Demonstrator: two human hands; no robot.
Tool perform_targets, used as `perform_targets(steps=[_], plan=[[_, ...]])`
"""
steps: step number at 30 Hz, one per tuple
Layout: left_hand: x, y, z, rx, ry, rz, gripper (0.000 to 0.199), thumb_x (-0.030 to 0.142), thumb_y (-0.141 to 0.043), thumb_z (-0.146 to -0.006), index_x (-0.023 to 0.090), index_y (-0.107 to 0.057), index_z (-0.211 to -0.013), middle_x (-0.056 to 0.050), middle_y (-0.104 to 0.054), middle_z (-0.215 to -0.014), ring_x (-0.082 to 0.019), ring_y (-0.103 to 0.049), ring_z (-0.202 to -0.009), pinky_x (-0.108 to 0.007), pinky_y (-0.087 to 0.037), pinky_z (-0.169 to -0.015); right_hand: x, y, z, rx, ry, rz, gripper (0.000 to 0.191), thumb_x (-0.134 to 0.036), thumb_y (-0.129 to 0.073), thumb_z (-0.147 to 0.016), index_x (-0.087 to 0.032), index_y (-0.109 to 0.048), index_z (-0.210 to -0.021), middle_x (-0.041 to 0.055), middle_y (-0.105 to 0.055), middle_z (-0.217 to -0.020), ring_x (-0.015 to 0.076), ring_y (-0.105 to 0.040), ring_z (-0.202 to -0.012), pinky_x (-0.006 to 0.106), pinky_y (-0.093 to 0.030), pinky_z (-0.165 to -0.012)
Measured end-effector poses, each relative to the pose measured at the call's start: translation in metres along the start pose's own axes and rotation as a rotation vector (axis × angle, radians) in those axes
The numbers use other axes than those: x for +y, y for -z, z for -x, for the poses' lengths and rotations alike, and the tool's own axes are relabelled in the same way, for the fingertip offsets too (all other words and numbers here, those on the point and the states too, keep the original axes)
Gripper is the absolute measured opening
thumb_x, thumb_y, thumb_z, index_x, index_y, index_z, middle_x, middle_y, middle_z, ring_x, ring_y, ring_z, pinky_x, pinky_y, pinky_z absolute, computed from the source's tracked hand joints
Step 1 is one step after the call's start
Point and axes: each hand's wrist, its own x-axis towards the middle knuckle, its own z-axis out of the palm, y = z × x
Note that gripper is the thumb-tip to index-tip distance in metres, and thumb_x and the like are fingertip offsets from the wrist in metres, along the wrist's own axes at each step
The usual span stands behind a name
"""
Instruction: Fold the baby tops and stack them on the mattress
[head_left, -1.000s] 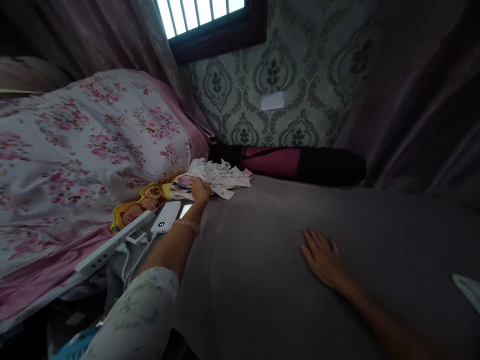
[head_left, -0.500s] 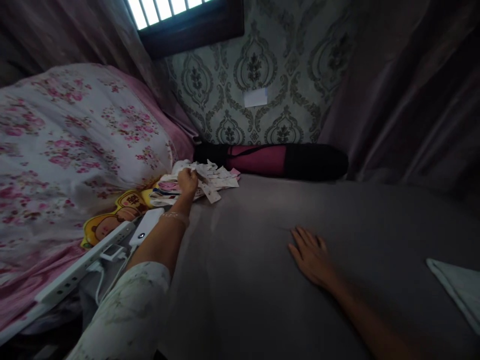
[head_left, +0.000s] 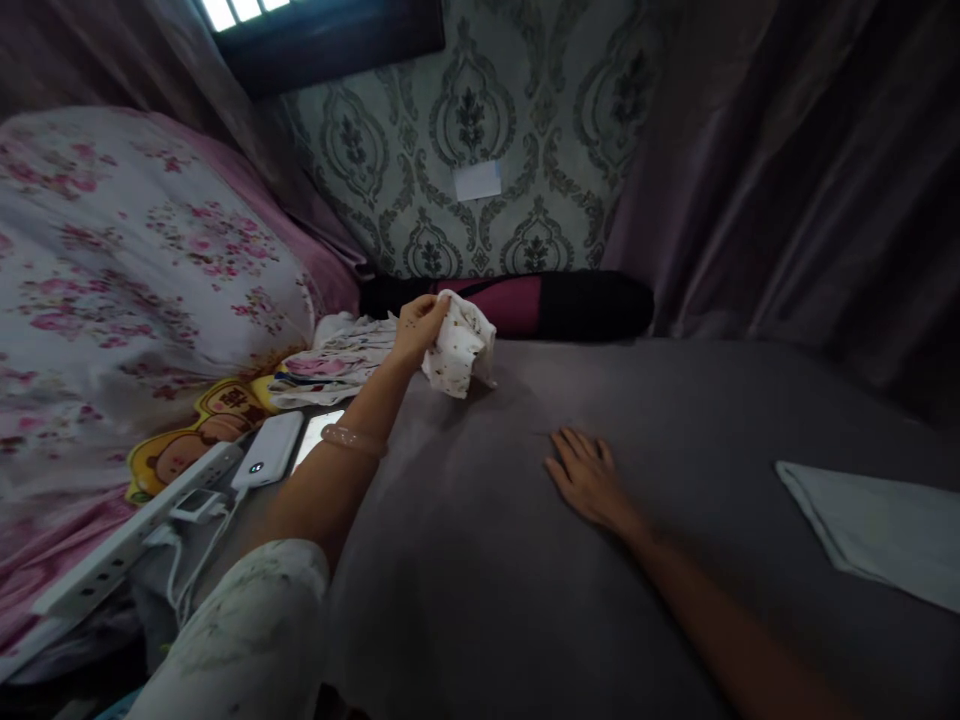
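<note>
My left hand pinches a small white cloth garment with dark specks, lifted over the grey bed sheet. Its exact kind is hard to make out, as it hangs bunched and folded. Just left of that wrist lies a pile of light clothes, mostly white with pink and blue bits. Flat on the sheet rests my right hand, fingers spread and holding nothing.
Left of my forearm lie a white power bank, a lit phone, a power strip with cables and a yellow cartoon cushion. A black and maroon roll lies along the wall. Folded pale cloth is at right.
My left hand has moved right from the clothes pile, lifting out the speckled white garment. My right hand stays flat on the sheet. The view has turned slightly right.
</note>
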Motion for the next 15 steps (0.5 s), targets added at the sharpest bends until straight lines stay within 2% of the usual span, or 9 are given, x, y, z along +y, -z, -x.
perform_targets(steps=[5,8,11,13,15], plan=[[0.024,-0.045,0.039,-0.187,0.107,-0.022,0.037,0.051,-0.068,-0.075,0.015,-0.062,-0.068,0.002,-0.053,-0.061,-0.011,-0.048,-0.056,-0.023,-0.037,-0.054,-0.001,0.007,0.002,0.107,-0.027,-0.22,0.049,-0.04,-0.031,-0.1,-0.017,-0.047,-0.14,0.0132,-0.048,-0.147,0.0232,-0.04,-0.138,0.049,-0.023,-0.116],[0.039,-0.061,0.058,-0.308,0.08,-0.085,0.032,0.045,-0.07,-0.073,0.014,-0.064,-0.065,0.002,-0.053,-0.059,-0.01,-0.047,-0.055,-0.023,-0.035,-0.052,-0.006,0.018,0.0,0.272,-0.09,-0.346,0.057,-0.046,-0.045,-0.094,-0.016,-0.04,-0.142,0.0159,-0.049,-0.144,0.0256,-0.043,-0.135,0.045,-0.032,-0.112],[0.048,-0.075,0.069,-0.38,0.05,-0.116,0.03,0.041,-0.07,-0.073,0.013,-0.064,-0.065,0.002,-0.053,-0.058,-0.01,-0.046,-0.054,-0.023,-0.035,-0.052,-0.014,0.037,-0.001,0.441,-0.176,-0.436,0.055,-0.048,-0.051,-0.09,-0.015,-0.046,-0.133,0.0179,-0.056,-0.132,0.0264,-0.053,-0.122,0.041,-0.043,-0.102],[0.051,-0.084,0.075,-0.384,0.074,-0.097,0.028,0.038,-0.069,-0.075,0.013,-0.063,-0.065,0.002,-0.053,-0.058,-0.009,-0.046,-0.053,-0.024,-0.035,-0.052,-0.022,0.051,0.0,0.427,-0.2,-0.518,0.043,-0.047,-0.054,-0.089,-0.016,-0.054,-0.12,0.0146,-0.064,-0.116,0.0243,-0.061,-0.107,0.038,-0.048,-0.094],[0.056,-0.093,0.081,-0.385,0.143,-0.047,0.026,0.036,-0.069,-0.077,0.013,-0.062,-0.067,0.002,-0.053,-0.059,-0.009,-0.047,-0.052,-0.024,-0.037,-0.053,-0.031,0.061,0.003,0.308,-0.161,-0.646,0.039,-0.046,-0.062,-0.084,-0.019,-0.058,-0.113,0.0103,-0.068,-0.107,0.0228,-0.064,-0.098,0.037,-0.05,-0.089]])
